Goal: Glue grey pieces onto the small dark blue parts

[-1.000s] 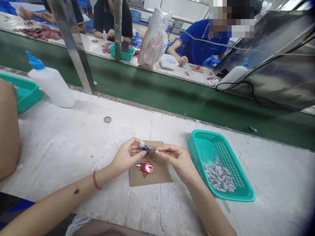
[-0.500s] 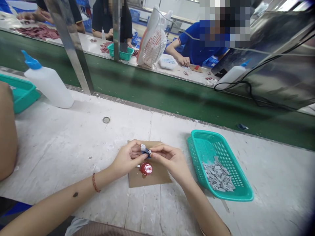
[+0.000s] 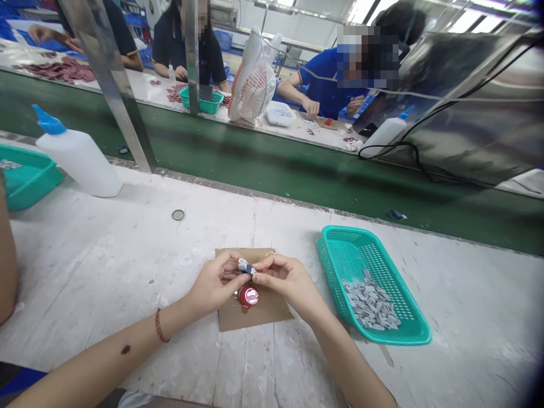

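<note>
My left hand (image 3: 211,286) and my right hand (image 3: 291,279) meet over a piece of brown cardboard (image 3: 272,313). Between their fingertips is a small dark-blue and pale-grey piece (image 3: 248,268), its exact kind too small to make out. The left thumb and fingers pinch its left end, and the right thumb and fingers close on its right end. Just below the fingers, a shiny red bottle cap (image 3: 248,296) lies on the cardboard beside a wet-looking brown spot. Part of the piece is hidden behind the fingertips.
To the right stands a green basket (image 3: 410,306) with many small grey pieces. A white bottle with a blue nozzle (image 3: 85,161) stands at left, near another green basket (image 3: 40,184). An upturned bottle cap (image 3: 178,215) lies on the table. Co-workers sit beyond the green strip (image 3: 255,158).
The small piece has turned between my fingers, showing a flatter, greyer side. Both hands keep their pinch. The whole view has shifted slightly, and the co-worker in blue has moved a hand.
</note>
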Demonstrator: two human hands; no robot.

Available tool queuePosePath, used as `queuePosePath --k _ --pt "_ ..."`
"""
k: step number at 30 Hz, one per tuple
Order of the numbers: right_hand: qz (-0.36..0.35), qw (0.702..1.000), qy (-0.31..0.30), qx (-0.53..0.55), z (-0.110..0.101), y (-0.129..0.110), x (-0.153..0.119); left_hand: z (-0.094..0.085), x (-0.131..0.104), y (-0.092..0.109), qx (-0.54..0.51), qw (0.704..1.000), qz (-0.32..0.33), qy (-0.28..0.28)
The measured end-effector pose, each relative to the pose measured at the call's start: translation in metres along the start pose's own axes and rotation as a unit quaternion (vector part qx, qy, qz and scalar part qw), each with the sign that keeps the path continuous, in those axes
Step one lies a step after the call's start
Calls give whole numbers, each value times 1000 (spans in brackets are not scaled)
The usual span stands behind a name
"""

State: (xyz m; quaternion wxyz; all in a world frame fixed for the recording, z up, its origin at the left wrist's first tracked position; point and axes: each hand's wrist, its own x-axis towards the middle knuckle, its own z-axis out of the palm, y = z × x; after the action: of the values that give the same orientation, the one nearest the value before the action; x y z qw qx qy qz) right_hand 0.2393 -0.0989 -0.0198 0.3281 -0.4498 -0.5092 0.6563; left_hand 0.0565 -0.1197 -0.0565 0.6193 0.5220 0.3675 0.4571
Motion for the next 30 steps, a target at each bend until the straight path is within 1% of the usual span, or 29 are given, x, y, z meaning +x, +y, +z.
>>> queuePosePath --k 3,6,9,12,14,16,19,21,23,25,26,27,28,29,30 --pt "-5 1000 3 13 0 -3 -4 3 -1 13 7 1000 19 -10" --pt "-49 999 17 6 4 -9 -11 10 -3 29 -8 1000 0 -18" --pt "-77 997 -10 -8 12 -14 -19 19 -5 39 -47 999 -13 -22" --pt "-57 998 -28 28 19 -16 -24 27 -4 43 -72 997 -34 -15" --pt "-38 995 -39 80 21 -17 -27 31 -4 44 -67 996 -52 -5" --pt "-41 992 -49 111 22 -17 -30 35 -3 45 -59 996 -62 -1" --pt "-66 992 -33 99 21 -20 -34 40 -2 46 -59 996 -59 -11" --pt "-70 995 -3 64 16 -24 -35 43 1 49 -68 995 -64 -39" --pt "-82 996 32 3 2 -30 -37 43 8 54 -89 991 -73 -64" --pt "-107 985 86 -109 -23 -38 -42 41 17 59 -120 987 -95 -53" --pt "-113 969 126 -181 -39 -42 -46 38 23 62 -138 983 -113 -33" --pt "-108 945 171 -259 -57 -44 -51 35 28 64 -157 979 -134 -11" --pt "-84 914 217 -331 -75 -46 -56 30 34 66 -171 973 -155 11" --pt "-47 883 251 -393 -93 -45 -60 25 41 67 -179 968 -173 34" --pt "-4 859 267 -438 -110 -43 -64 20 47 68 -178 965 -186 57"
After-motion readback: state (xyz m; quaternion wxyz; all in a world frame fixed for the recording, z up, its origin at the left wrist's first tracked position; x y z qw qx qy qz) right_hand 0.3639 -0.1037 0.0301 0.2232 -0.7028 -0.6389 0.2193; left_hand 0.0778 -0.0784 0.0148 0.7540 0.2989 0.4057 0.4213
